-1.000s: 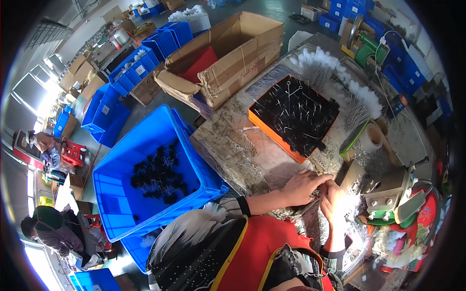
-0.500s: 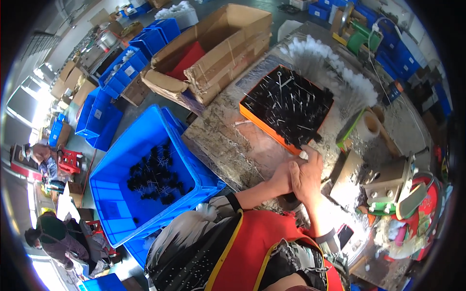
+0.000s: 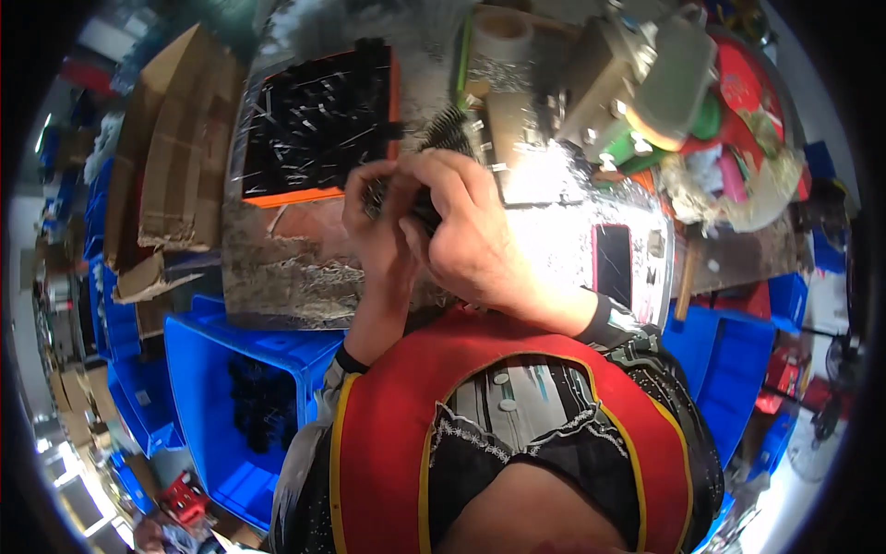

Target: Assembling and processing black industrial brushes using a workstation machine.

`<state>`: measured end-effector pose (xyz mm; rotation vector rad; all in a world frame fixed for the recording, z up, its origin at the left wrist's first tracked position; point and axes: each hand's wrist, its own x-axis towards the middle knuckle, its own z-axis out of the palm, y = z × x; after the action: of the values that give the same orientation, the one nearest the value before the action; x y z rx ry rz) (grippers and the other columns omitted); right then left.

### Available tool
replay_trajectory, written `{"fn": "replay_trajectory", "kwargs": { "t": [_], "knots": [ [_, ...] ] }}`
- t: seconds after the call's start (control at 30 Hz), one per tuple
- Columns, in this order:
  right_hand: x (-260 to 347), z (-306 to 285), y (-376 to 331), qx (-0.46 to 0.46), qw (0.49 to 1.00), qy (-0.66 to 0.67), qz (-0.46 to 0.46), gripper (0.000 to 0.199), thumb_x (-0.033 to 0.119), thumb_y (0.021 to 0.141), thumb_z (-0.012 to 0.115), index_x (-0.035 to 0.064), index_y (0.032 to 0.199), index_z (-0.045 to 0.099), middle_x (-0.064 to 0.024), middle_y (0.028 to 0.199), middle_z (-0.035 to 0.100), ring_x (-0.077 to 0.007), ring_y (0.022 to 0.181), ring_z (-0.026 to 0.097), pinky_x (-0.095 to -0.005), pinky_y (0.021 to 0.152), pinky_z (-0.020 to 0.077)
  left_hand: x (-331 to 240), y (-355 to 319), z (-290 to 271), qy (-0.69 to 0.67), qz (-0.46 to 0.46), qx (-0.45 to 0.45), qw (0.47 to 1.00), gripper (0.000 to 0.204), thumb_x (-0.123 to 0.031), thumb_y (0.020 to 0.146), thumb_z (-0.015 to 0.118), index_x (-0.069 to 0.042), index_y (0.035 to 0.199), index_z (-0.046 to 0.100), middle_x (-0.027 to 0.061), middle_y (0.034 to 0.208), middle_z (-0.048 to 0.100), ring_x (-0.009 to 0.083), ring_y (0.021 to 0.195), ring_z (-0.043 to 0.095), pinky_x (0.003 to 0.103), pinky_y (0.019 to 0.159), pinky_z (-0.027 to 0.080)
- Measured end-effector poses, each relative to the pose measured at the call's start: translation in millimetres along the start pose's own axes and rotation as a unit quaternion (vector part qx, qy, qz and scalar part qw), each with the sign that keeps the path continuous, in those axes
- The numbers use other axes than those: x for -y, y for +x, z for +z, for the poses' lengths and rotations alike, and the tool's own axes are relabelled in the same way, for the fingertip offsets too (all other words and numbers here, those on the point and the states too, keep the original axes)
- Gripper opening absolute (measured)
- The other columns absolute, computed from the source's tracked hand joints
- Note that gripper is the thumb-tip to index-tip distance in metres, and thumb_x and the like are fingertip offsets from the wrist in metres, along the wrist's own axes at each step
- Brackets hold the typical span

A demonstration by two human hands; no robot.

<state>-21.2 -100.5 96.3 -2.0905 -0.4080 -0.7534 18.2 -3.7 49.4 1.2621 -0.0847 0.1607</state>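
My right hand (image 3: 466,217) is closed, its fingers curled over a black bristly brush (image 3: 448,127) whose fine bristles fan out beyond the knuckles. Against it, my left hand (image 3: 374,217) is closed too, thumb and fingers bent round dark bristles; its grip is partly hidden and blurred. Both hands are held together above the near part of the worktable (image 3: 286,300). Just beyond my left hand lies an orange tray (image 3: 295,196) heaped with black brushes (image 3: 323,120) that have thin metal wire stems.
At the lower left stands a blue bin (image 3: 208,406) with more black brushes inside. A worn cardboard box (image 3: 180,148) is at the left. Rightward are a bench machine (image 3: 609,88), a phone (image 3: 612,266) with a red edge, a wooden handle (image 3: 686,282) and a tape roll (image 3: 501,35).
The head view has swung right, so the tray and bin appear further left. My hands, earlier clasped by the tray's near corner, now have black bristles showing between and beyond them.
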Motion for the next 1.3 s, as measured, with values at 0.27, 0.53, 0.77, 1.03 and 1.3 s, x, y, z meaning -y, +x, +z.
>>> {"fn": "replay_trajectory", "kwargs": {
  "t": [0.27,0.53,0.77,1.03,1.3],
  "knots": [
    [-56.8,-17.9,-45.0,0.114,0.944,-0.302,0.062,0.034,0.021,0.073,0.062,-0.0133,0.078,0.061,-0.0335,0.132,0.032,-0.0459,0.120,0.035,-0.0471,0.102,0.0296,61.5,17.2,39.3,-0.229,-0.226,-0.002,0.947,0.016,0.000,0.077,0.066,-0.006,0.088,0.056,0.0049,0.086,0.059,0.0149,0.078,0.058,0.027,0.069,0.050],
    [-63.3,-28.0,-43.7,0.179,0.943,-0.273,0.068,0.034,0.025,0.076,0.059,-0.0092,0.077,0.063,-0.0326,0.135,0.027,-0.0474,0.121,0.032,-0.0488,0.100,0.0312,52.7,18.2,49.7,-0.071,-0.148,0.065,0.984,0.015,0.000,0.079,0.065,-0.003,0.091,0.057,0.0043,0.088,0.058,0.0113,0.079,0.056,0.023,0.071,0.047],
    [-68.6,-24.5,-35.6,0.195,0.930,-0.311,0.028,0.034,0.026,0.073,0.059,-0.0067,0.079,0.065,-0.0319,0.132,0.032,-0.0478,0.117,0.036,-0.0478,0.092,0.0360,56.2,27.5,52.5,0.005,-0.106,0.082,0.991,0.016,-0.003,0.079,0.065,-0.001,0.093,0.060,0.0043,0.087,0.060,0.0095,0.077,0.057,0.022,0.069,0.046],
    [-68.8,-37.6,-35.0,0.175,0.939,-0.294,0.037,0.044,0.035,0.070,0.064,-0.0073,0.081,0.066,-0.0297,0.133,0.033,-0.0461,0.119,0.035,-0.0482,0.094,0.0349,52.2,40.0,54.7,-0.037,-0.164,0.137,0.976,0.018,0.001,0.076,0.065,0.000,0.093,0.061,0.0051,0.083,0.062,0.0109,0.067,0.059,0.023,0.059,0.048],
    [-75.5,-143.2,-99.2,-0.054,0.928,0.016,0.368,0.037,0.024,0.077,0.067,-0.0032,0.101,0.059,-0.0120,0.094,0.063,-0.0207,0.084,0.061,-0.0305,0.078,0.0474,53.0,40.1,28.5,-0.055,-0.167,0.148,0.973,0.013,0.002,0.074,0.064,0.000,0.086,0.063,0.0030,0.079,0.061,0.0088,0.068,0.056,0.021,0.060,0.046]
  ]
}}
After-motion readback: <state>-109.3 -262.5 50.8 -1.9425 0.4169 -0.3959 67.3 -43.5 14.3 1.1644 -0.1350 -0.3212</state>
